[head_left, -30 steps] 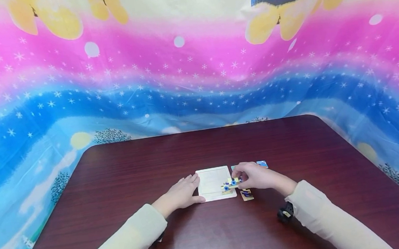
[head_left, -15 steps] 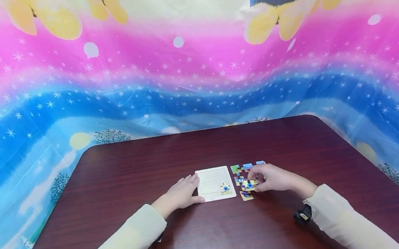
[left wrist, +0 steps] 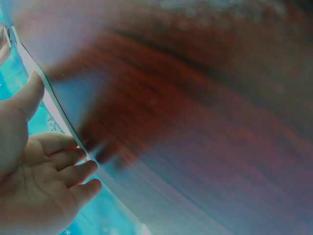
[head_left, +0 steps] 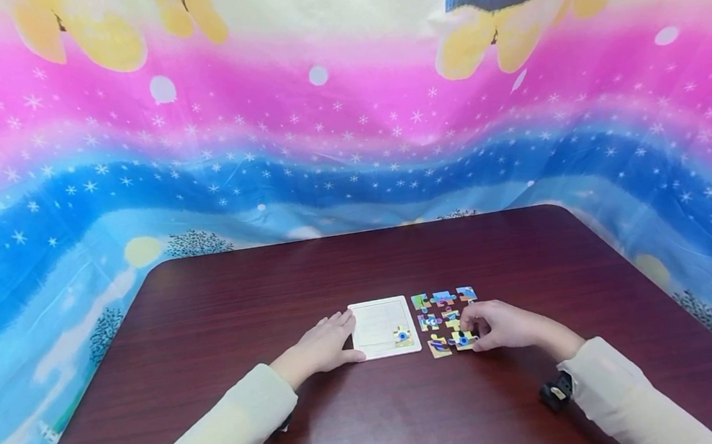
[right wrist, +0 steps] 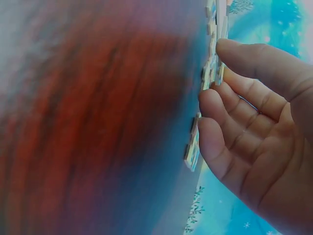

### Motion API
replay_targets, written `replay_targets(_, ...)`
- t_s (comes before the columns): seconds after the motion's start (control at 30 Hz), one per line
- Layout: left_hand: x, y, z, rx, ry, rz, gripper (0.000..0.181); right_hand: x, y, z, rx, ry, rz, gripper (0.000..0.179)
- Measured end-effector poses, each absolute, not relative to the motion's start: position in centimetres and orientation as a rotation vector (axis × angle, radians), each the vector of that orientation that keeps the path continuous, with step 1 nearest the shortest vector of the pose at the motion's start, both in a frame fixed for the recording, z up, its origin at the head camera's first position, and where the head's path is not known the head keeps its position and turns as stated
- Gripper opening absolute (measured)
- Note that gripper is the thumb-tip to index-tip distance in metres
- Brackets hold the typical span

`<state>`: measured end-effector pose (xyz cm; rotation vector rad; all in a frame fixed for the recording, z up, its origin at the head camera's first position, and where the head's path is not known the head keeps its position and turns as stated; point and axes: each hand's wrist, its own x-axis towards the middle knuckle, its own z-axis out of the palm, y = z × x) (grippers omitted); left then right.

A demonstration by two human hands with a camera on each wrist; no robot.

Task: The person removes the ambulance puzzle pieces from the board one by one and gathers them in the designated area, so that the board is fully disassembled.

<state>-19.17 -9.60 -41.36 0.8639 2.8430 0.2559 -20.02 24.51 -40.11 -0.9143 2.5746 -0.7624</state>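
In the head view a white puzzle tray [head_left: 374, 328] lies flat, with one puzzle piece [head_left: 403, 336] showing a blue wheel in its near right corner. My left hand [head_left: 326, 342] rests at the tray's left edge, fingers straight; the left wrist view shows the fingertips along the pale edge [left wrist: 61, 107]. To the right of the tray, my right hand [head_left: 503, 324] pinches a yellow puzzle piece [head_left: 463, 341] with a blue wheel, low among the other pieces. From the right wrist view, thumb and fingers close round this piece [right wrist: 220, 76].
Several loose jigsaw pieces lie in rows right of the tray, among them a green one [head_left: 420, 302], a blue one [head_left: 466, 294] and a tan one [head_left: 439, 347]. They sit on a dark red wooden table [head_left: 258, 283]. A patterned curtain [head_left: 348, 143] hangs behind it.
My right hand has moved from over the tray to the right and slightly nearer, carrying the yellow wheel piece in among the loose pieces. The left hand stays at the tray's edge.
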Motion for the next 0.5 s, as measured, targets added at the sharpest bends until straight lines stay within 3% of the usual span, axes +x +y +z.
replay_targets(0.5, -19.11, -9.57, -41.28, 0.850, 2.839, 0.254, 0.074, -20.00, 24.29, -40.45, -0.894, 2.599, -0.703, 0.023)
